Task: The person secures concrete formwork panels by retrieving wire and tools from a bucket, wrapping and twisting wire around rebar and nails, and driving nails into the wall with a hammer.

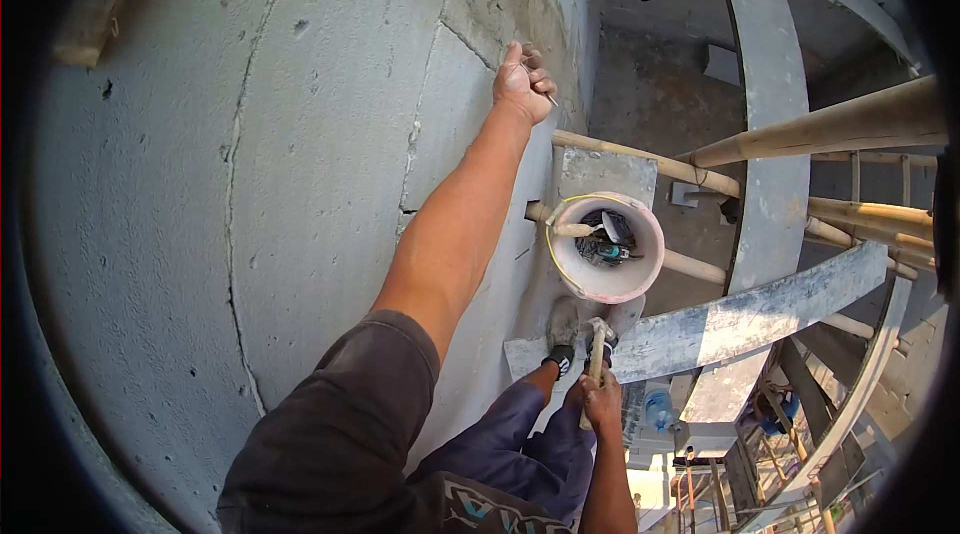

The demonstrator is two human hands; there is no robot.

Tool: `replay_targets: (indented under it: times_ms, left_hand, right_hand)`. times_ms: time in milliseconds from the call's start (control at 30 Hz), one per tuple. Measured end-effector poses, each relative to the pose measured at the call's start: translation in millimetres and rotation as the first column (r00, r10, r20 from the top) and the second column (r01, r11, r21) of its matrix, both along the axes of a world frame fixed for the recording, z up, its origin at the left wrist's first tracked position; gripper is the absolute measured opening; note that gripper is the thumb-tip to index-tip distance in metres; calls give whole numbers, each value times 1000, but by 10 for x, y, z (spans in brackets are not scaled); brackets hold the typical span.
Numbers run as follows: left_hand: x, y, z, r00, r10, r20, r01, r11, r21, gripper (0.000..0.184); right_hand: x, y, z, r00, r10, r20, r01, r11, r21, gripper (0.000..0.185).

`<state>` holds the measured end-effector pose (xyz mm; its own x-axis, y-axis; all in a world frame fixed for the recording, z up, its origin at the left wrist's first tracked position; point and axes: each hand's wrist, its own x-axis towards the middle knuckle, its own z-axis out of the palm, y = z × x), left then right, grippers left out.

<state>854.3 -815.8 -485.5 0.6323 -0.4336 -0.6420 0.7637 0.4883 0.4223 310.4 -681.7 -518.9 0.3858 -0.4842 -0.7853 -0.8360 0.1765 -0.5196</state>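
Observation:
My left hand (523, 84) is stretched out beside the grey block wall (330, 134), fingers closed around a thin nail-like piece (552, 100) whose tip sticks out. Lower down, near my legs, my right hand (602, 402) grips the wooden handle of a hammer (597, 354), its head pointing up toward my feet. Between the two hands stands a pale round bucket (650, 252), holding a trowel (612, 227), a teal and black tool (610, 252) and many small dark pieces.
My feet are on a narrow scaffold, with a curved-looking plank (740, 319) by them. Bamboo poles (820, 124) and a long upright-running board (775, 184) cross on the right. Lower floor shows through gaps. A block ledge (610, 169) lies behind the bucket.

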Motion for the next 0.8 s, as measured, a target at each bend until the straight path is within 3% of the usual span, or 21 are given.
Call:
replay_targets:
  times_ms: [67, 100, 233, 333, 433, 567, 600, 667, 767, 800]
  left_hand:
    - [5, 24, 59, 1000, -2, 1, 2, 1000, -21, 31]
    - [59, 71, 2, 997, -77, 3, 76, 991, -110, 29]
    - [133, 94, 68, 997, -73, 29, 74, 997, -21, 22]
    - [118, 217, 15, 975, -211, 70, 215, 976, -46, 19]
    - [291, 368, -107, 927, -349, 140, 346, 937, 43, 15]
    - [136, 305, -105, 935, -248, 252, 153, 926, 344, 15]
    - [128, 292, -155, 944, -188, 273, 72, 920, 386, 14]
    - [96, 239, -221, 944, -112, 310, -35, 902, 430, 15]
    - [-97, 190, -135, 929, -138, 343, -12, 916, 400, 18]
    - [-184, 195, -131, 932, -145, 332, -6, 910, 414, 19]
  right_hand:
    - [97, -40, -172, 997, 67, 27, -66, 997, -33, 45]
    - [164, -90, -172, 994, 106, -7, -106, 994, -36, 47]
    - [576, -422, -479, 968, 229, -106, -228, 973, 23, 55]
    - [782, -626, -817, 925, 349, -150, -349, 937, 25, 52]
    - [802, -758, -1426, 919, 383, -88, -389, 919, -66, 46]
    - [948, -1008, -1977, 845, 513, -152, -532, 835, -140, 38]
    - [1095, -1042, -1827, 804, 509, -306, -565, 815, -127, 33]
    - [1206, -1022, -1744, 700, 591, -402, -711, 519, -475, 31]
    - [1489, -1009, -2202, 691, 690, -215, -715, 608, -345, 31]
    - [1513, -961, -2473, 802, 587, -113, -597, 772, -218, 33]
